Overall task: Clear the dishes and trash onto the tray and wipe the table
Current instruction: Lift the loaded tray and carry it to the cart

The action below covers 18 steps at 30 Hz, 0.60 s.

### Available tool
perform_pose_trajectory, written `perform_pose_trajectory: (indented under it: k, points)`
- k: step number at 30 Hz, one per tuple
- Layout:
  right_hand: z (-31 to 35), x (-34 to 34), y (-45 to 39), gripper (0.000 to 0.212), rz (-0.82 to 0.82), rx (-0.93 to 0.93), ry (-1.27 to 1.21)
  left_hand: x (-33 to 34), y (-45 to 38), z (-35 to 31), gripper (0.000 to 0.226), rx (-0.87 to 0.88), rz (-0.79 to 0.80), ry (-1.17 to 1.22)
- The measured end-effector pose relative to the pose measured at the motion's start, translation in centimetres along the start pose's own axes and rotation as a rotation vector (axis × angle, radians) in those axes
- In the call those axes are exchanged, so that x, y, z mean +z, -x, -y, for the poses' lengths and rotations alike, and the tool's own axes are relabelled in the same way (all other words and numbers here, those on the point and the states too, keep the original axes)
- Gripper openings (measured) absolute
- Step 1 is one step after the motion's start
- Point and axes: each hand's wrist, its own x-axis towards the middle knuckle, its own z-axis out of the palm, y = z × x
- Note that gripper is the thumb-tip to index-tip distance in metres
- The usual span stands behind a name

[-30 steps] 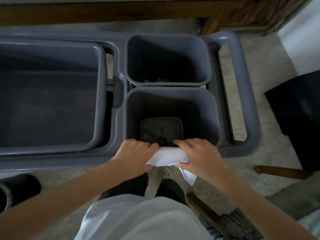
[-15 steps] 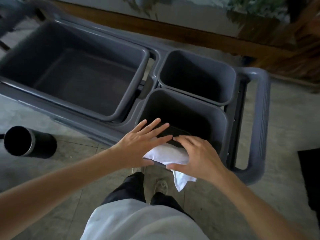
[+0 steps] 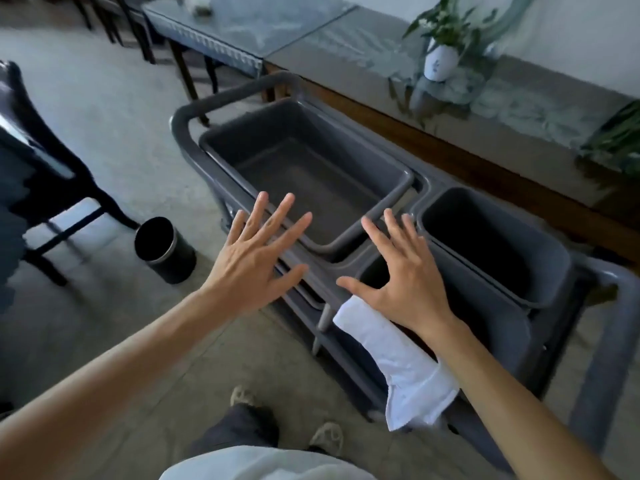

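Grey cart (image 3: 346, 271): three bins, one white cloth (image 3: 398, 362).

The right forearm (image 3: 485, 368) hides part of the white cloth (image 3: 398, 358).

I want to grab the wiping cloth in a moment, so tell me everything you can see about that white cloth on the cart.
The white cloth looks like soft woven fabric, folded into a long band. It is draped over the near rim of the nearer small grey bin on the cart, one end up on the rim, the other hanging down the outer wall with a loose corner lowest. The right hand, fingers spread, hovers just above its upper end; contact cannot be told. The left hand is apart from it.
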Motion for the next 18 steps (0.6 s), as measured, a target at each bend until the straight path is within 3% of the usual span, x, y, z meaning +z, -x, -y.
perform_pose_trajectory:
  k: [7, 18]
  points:
    - [12.4, 3.7, -8.0, 0.103, 0.074, -0.269, 0.012, -5.0, 8.2, 10.2, 0.073, -0.324, -0.099, -0.008]
    - [39.5, 15.8, -14.2, 0.107, 0.195, -0.574, -0.089, -11.5, 27.5, 27.6, 0.073, -0.753, -0.151, -0.056]
